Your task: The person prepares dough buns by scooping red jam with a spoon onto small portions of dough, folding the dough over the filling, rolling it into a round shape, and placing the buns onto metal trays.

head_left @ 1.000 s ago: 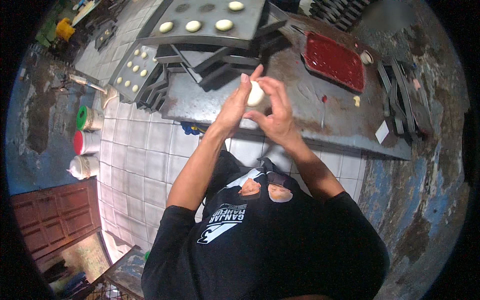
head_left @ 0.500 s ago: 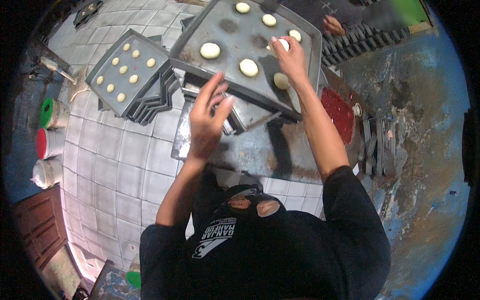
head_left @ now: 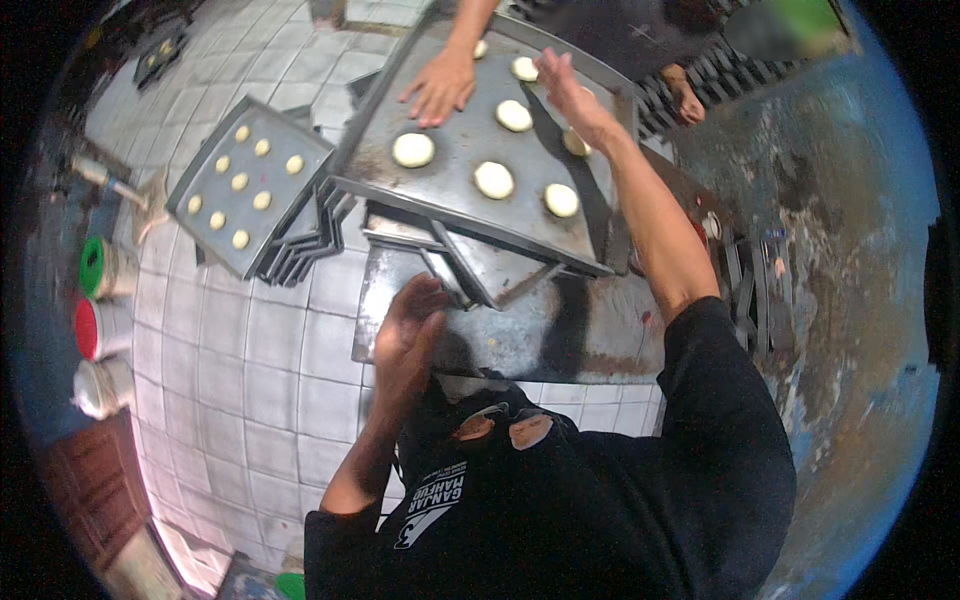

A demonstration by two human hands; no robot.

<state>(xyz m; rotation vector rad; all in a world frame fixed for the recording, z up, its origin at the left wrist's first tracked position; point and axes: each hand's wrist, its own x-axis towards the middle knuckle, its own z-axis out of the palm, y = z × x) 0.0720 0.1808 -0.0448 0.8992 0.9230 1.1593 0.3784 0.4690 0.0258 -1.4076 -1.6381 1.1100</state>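
smooth, round, pale cream dough pieces (head_left: pixel 515 116), plump and slightly flattened, sit apart from one another on a large, rectangular, grey metal tray (head_left: pixel 453 140), with darker marks on the metal around some. the person's right arm reaches over the tray's right side, and the right hand (head_left: pixel 575 98) has its fingers stretched out near the dough there; i can't tell whether it touches any. the left hand (head_left: pixel 408 320) hangs before the tray's near edge, fingers loosely bent, partly in shadow. another person's hand (head_left: pixel 442 85), fingers spread, is over the tray's left side. a second grey metal tray (head_left: pixel 270 175) of dough stands to its left.
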